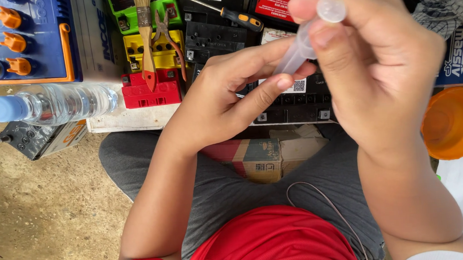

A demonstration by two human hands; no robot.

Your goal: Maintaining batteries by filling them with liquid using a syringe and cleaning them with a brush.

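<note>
1. Dirt floor (42, 214), tan and gritty, evenly lit by daylight.
2. Batteries crowded at top: blue case (24, 36) with orange caps, green (125, 12), yellow (163, 50), red (150, 92), black (219, 36).
3. Water bottle (50, 103) lying on its side.
4. Orange bowl (453, 122) at right.
5. Cardboard box (266, 155) at centre.

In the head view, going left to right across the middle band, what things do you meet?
Clear water bottle with a blue cap → red battery → left hand → clear plastic syringe → right hand → orange bowl.
</note>
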